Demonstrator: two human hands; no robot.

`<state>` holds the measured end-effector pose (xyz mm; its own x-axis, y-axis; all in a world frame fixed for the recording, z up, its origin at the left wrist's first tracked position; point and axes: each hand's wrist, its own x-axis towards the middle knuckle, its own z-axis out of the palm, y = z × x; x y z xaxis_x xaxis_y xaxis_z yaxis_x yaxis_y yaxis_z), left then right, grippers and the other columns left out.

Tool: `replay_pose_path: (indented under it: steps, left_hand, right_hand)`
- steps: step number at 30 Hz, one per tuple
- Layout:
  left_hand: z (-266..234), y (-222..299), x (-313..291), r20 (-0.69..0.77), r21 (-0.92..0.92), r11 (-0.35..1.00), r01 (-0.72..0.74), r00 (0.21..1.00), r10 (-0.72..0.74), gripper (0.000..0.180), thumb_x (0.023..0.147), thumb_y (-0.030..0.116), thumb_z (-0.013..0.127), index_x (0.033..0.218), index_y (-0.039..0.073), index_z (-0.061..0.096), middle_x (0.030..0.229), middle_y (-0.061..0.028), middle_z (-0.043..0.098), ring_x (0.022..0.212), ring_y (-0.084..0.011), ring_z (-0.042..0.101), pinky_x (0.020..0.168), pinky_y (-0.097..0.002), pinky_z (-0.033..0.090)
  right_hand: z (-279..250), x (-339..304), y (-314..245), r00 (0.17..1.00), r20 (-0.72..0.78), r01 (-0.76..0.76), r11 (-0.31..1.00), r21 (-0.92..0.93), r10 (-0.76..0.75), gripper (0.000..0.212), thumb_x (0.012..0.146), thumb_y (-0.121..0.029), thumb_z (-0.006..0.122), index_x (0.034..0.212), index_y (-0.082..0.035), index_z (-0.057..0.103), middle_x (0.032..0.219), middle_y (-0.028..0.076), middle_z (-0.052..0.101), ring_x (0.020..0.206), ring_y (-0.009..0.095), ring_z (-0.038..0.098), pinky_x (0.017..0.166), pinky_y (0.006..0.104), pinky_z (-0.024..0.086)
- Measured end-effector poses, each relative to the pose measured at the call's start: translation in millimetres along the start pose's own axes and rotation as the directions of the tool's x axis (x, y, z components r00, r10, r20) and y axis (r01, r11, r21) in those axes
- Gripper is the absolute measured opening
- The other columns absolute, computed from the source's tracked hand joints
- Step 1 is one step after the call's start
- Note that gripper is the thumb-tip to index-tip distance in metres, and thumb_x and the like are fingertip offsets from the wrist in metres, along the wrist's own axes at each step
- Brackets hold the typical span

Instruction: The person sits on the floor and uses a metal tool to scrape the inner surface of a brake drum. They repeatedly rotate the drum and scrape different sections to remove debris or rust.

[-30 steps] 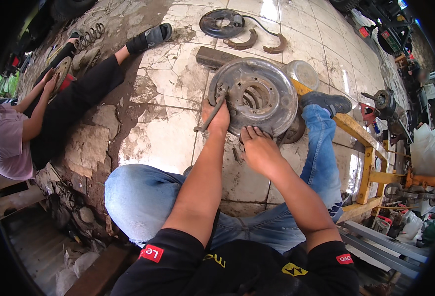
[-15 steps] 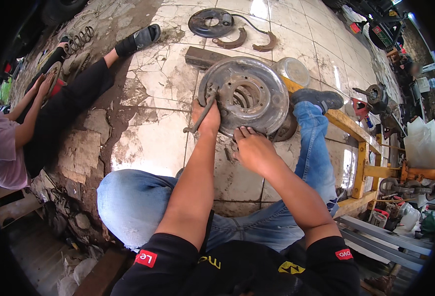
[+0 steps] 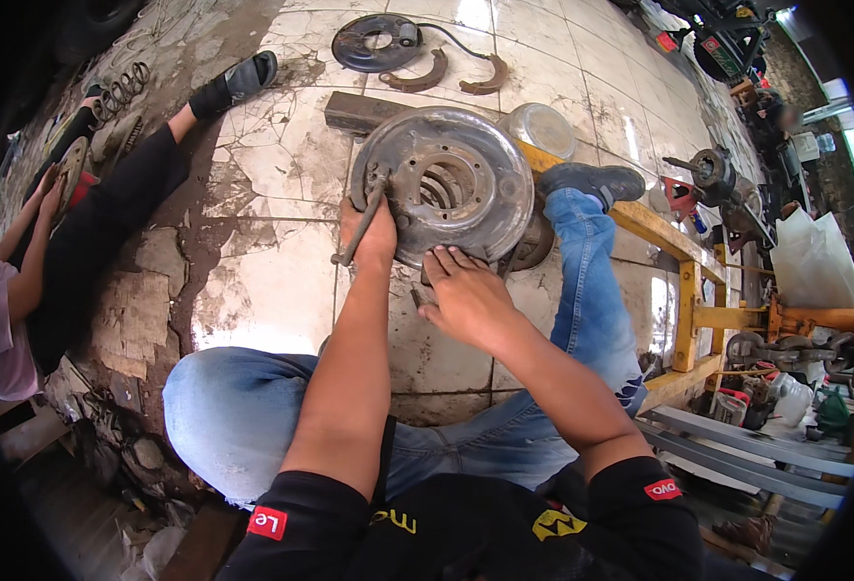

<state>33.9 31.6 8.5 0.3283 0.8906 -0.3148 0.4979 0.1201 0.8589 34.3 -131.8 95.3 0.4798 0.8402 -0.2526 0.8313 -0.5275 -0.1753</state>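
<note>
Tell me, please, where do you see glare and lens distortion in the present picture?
Head view: white glare burns out patches of the tiled floor; head view: the round metal plate shows only a duller sheen; head view: fisheye bends the floor's lines, with black filling the corners.

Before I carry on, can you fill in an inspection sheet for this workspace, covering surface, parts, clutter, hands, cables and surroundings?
Surface: tiled floor, stained, cracked in places.
Job's things: large round metal plate with a central hole; dark bent rod at its left side.
Clutter: smaller dark plate, two curved brown pieces, long block and round tin beyond the large plate.
Hands: left hand at the large plate's left rim, rod across it, grip partly hidden; right hand with fingers on the near rim.
Cables: dark hose running from the smaller plate.
Surroundings: yellow frame on the right; seated co-worker on the left.
</note>
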Motion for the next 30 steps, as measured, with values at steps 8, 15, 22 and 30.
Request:
replay_pose_path:
  steps: [8, 15, 22, 30]
  left_hand:
    - [0.6, -0.8, 2.5, -0.003, -0.003, 1.0, 0.012, 1.0, -0.012, 0.051, 0.087, 0.04, 0.065, 0.113, -0.004, 0.061, 0.109, -0.027, 0.066, 0.105, -0.0408, 0.062, 0.092, -0.0443, 0.047]
    - [0.0, 1.2, 1.3, 0.014, 0.02, 1.0, 0.017, 1.0, -0.017, 0.049, 0.087, 0.04, 0.064, 0.111, -0.003, 0.061, 0.107, -0.0253, 0.066, 0.104, -0.0402, 0.063, 0.091, -0.0446, 0.047]
    - [2.3, -2.8, 1.9, 0.004, -0.008, 1.0, -0.025, 1.0, 0.025, 0.048, 0.088, 0.039, 0.065, 0.111, -0.002, 0.061, 0.106, -0.0249, 0.066, 0.102, -0.0391, 0.063, 0.089, -0.0441, 0.048]
    - [6.3, -3.9, -1.5, -0.027, -0.017, 0.999, -0.042, 0.999, 0.042, 0.048, 0.088, 0.037, 0.064, 0.114, -0.003, 0.061, 0.105, -0.0259, 0.067, 0.101, -0.0394, 0.064, 0.09, -0.0437, 0.047]
  right_hand:
    - [-3.0, 2.4, -2.4, 1.0, 0.02, -0.001, 1.0, 0.014, 0.001, 0.072, 0.082, -0.033, 0.072, 0.135, 0.009, 0.047, 0.136, 0.026, 0.053, 0.13, 0.036, 0.05, 0.109, 0.0438, 0.039]
    - [3.9, 1.1, -9.3, 1.0, -0.005, -0.011, 0.999, -0.037, 0.01, 0.06, 0.086, -0.029, 0.067, 0.131, 0.007, 0.049, 0.137, 0.025, 0.052, 0.13, 0.034, 0.05, 0.108, 0.0425, 0.039]
    - [13.8, 2.5, -7.2, 0.99, -0.141, -0.025, 0.998, -0.058, 0.017, 0.041, 0.089, -0.008, 0.045, 0.125, 0.007, 0.055, 0.131, 0.024, 0.058, 0.125, 0.035, 0.054, 0.106, 0.0428, 0.04]
    - [-4.4, 14.4, -2.7, 0.991, 0.109, -0.073, 0.997, 0.007, 0.072, 0.048, 0.09, -0.012, 0.047, 0.134, 0.009, 0.048, 0.138, 0.026, 0.052, 0.129, 0.036, 0.05, 0.109, 0.0435, 0.039]
